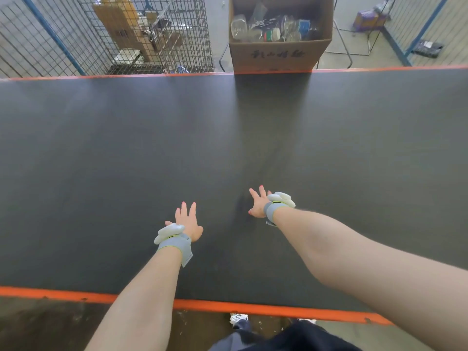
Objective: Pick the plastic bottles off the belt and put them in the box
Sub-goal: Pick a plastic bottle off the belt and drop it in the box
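Apparently bottles in box | far beyond spread hands

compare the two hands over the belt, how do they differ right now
The right hand reaches farther across the belt than the left hand. The left hand's fingers point straight ahead towards the far edge; the right hand's angle leftward. Both are open with fingers spread, hold nothing, and wear a grey wrist strap with a white device.
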A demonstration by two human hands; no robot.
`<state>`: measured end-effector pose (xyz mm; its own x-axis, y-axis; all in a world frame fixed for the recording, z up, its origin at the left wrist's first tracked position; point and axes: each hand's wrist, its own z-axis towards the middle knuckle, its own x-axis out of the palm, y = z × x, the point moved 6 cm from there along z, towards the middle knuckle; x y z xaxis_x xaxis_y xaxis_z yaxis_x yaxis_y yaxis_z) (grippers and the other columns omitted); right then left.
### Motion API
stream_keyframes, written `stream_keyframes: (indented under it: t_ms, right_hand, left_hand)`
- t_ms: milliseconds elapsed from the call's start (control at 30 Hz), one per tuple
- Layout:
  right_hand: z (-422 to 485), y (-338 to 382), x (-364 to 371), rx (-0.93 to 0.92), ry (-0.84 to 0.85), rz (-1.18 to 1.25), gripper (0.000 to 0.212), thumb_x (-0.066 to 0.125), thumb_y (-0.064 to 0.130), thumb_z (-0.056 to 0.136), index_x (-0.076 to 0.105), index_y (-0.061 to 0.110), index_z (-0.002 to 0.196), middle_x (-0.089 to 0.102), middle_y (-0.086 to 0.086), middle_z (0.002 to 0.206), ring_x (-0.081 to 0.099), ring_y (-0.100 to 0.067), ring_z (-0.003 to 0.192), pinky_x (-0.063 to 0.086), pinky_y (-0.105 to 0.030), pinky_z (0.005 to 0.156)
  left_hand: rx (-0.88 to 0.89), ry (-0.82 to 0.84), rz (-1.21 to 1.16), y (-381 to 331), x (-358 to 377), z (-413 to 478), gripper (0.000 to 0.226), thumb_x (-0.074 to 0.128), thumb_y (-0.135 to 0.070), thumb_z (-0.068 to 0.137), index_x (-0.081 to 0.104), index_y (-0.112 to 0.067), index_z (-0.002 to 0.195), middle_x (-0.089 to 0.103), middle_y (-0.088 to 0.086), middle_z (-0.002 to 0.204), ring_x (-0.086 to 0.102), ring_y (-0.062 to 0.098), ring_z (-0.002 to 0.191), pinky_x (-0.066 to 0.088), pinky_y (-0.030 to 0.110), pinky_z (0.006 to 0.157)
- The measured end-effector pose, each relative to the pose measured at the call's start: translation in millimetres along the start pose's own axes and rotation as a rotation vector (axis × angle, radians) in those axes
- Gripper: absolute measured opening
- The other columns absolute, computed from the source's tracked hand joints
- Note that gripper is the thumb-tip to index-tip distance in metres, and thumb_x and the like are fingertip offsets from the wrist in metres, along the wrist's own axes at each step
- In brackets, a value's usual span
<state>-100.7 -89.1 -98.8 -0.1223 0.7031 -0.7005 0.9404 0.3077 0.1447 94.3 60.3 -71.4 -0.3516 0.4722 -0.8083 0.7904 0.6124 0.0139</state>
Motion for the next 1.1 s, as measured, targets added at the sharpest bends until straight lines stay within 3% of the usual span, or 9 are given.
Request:
stream_keyframes:
  t_ms: [133, 333, 433, 600, 700, 800, 867, 1000, 1100]
  right_hand:
    - [0.2, -6.5, 6.1, 0.023, 0.029, 0.001, 0.077, 0.045, 0.033, 0.097, -0.007, 0.036, 0.154, -0.02, 0.003, 0.16, -0.003, -0.028, 0.149, 0.022, -0.041, 0.115]
    - [-3.7, -7.4, 9.6, 0.032, 0.067, 0.079, 0.078, 0.048, 0.035, 0.097, -0.004, 0.033, 0.154, -0.015, 0.002, 0.161, 0.007, -0.028, 0.149, 0.036, -0.039, 0.107]
    - [-3.7, -0.5, 2.7, -0.024, 0.028, 0.059, 0.082, 0.051, 0.044, 0.094, -0.004, 0.033, 0.154, -0.012, 0.0, 0.162, 0.004, -0.03, 0.149, 0.025, -0.043, 0.114]
    - [-7.2, -3.6, 0.1, -0.018, -0.024, 0.09, 0.122, 0.059, 0.083, 0.06, -0.021, 0.047, 0.145, -0.029, 0.006, 0.157, -0.016, -0.029, 0.148, 0.017, -0.064, 0.112]
    - [-4.6, -29.0, 15.0, 0.098, -0.015, 0.144, 0.135, 0.058, 0.09, 0.047, -0.027, 0.047, 0.143, -0.035, 0.004, 0.154, -0.02, -0.032, 0.147, 0.015, -0.068, 0.11]
    - [-4.1, -47.9, 35.6, 0.185, 0.032, 0.144, 0.128, 0.057, 0.087, 0.057, -0.023, 0.043, 0.146, -0.031, 0.0, 0.156, -0.017, -0.036, 0.147, 0.016, -0.067, 0.111]
    - [-1.5, -49.8, 43.9, 0.224, -0.019, 0.172, 0.111, 0.055, 0.075, 0.074, -0.016, 0.037, 0.15, -0.025, -0.006, 0.158, -0.014, -0.038, 0.147, 0.017, -0.066, 0.111]
    - [4.9, -26.8, 34.5, 0.132, -0.164, 0.199, 0.095, 0.056, 0.054, 0.089, -0.007, 0.027, 0.154, -0.014, -0.004, 0.161, -0.009, -0.03, 0.148, 0.02, -0.061, 0.112]
    - [8.2, 5.5, 17.9, 0.005, -0.165, 0.167, 0.096, 0.058, 0.052, 0.088, -0.008, 0.03, 0.153, -0.015, 0.0, 0.161, -0.012, -0.027, 0.148, 0.019, -0.06, 0.113]
  left_hand:
    - [0.046, 0.115, -0.008, -0.2, 13.3, 0.9, 0.072, 0.049, -0.032, 0.096, 0.008, -0.021, 0.154, 0.006, 0.01, 0.16, 0.016, 0.032, 0.145, 0.022, 0.042, 0.117]
    - [0.072, 0.079, -0.078, -3.7, 9.7, -1.5, 0.062, 0.048, -0.026, 0.096, 0.021, -0.014, 0.15, 0.042, 0.012, 0.141, 0.045, 0.029, 0.129, 0.039, 0.037, 0.104]
    - [0.058, -0.009, -0.044, -7.3, 0.3, -4.6, 0.063, 0.046, -0.029, 0.096, 0.017, -0.019, 0.151, 0.031, 0.007, 0.149, 0.033, 0.025, 0.137, 0.034, 0.044, 0.105]
    - [-0.02, -0.099, 0.022, 4.8, -6.5, -14.9, 0.087, 0.044, -0.056, 0.092, -0.014, -0.03, 0.151, -0.024, -0.002, 0.157, -0.019, 0.024, 0.146, 0.008, 0.07, 0.107]
    - [-0.087, -0.114, 0.023, 27.5, -4.2, -20.1, 0.099, 0.042, -0.072, 0.083, -0.025, -0.034, 0.147, -0.035, 0.0, 0.153, -0.028, 0.027, 0.143, 0.004, 0.073, 0.105]
    - [-0.158, -0.037, -0.007, 51.9, 9.4, -19.3, 0.104, 0.043, -0.077, 0.079, -0.026, -0.036, 0.145, -0.037, 0.001, 0.152, -0.026, 0.03, 0.144, 0.009, 0.071, 0.108]
    - [-0.154, 0.077, -0.061, 58.2, 23.7, -17.7, 0.099, 0.046, -0.071, 0.083, -0.016, -0.033, 0.15, -0.027, 0.004, 0.156, -0.013, 0.034, 0.146, 0.014, 0.06, 0.115]
    - [-0.05, 0.143, -0.164, 48.1, 32.9, -19.9, 0.069, 0.05, -0.046, 0.093, 0.023, -0.017, 0.15, 0.031, 0.01, 0.151, 0.04, 0.029, 0.134, 0.035, 0.038, 0.108]
    - [-0.013, 0.035, -0.175, 43.1, 16.9, -18.8, 0.059, 0.047, -0.037, 0.096, 0.027, -0.017, 0.147, 0.037, 0.007, 0.146, 0.043, 0.025, 0.131, 0.038, 0.039, 0.101]
